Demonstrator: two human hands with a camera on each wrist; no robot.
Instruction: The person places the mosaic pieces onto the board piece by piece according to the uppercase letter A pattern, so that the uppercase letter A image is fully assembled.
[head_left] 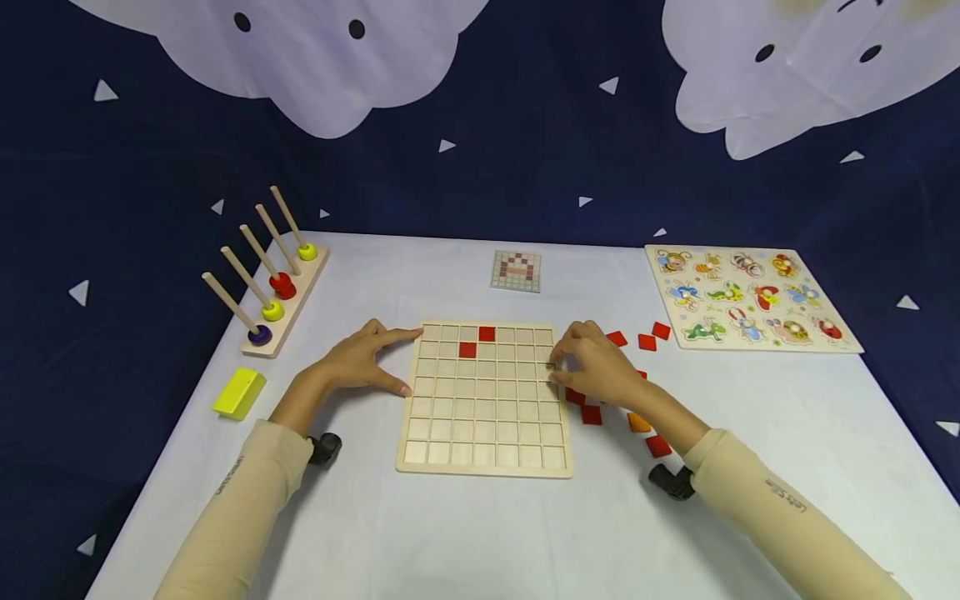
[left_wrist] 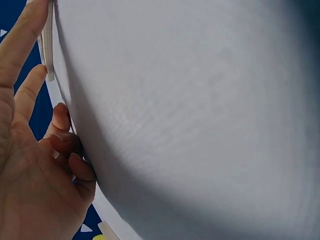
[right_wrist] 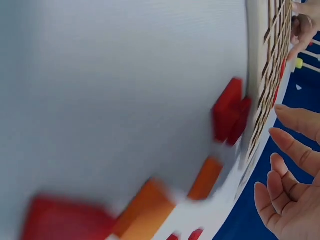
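Observation:
A wooden grid board (head_left: 483, 476) lies flat in the middle of the white table. Two red square tiles sit in its upper cells, one red tile (head_left: 487, 334) in the top row and another red tile (head_left: 467, 350) diagonally below left. My left hand (head_left: 357, 358) touches the board's left edge with thumb and index finger spread apart, its other fingers bent. At the right edge is my right hand (head_left: 597, 364), thumb and fingers slightly bent and apart. In the right wrist view, no tile shows between those fingers (right_wrist: 295, 150).
Loose red tiles (head_left: 591, 415) and an orange tile (head_left: 639, 422) lie right of the board, partly under my right arm. A small pattern card (head_left: 516, 272) is behind it. An insect puzzle (head_left: 757, 300) lies far right; a peg stacker (head_left: 288, 308) and yellow block (head_left: 239, 393) stand left.

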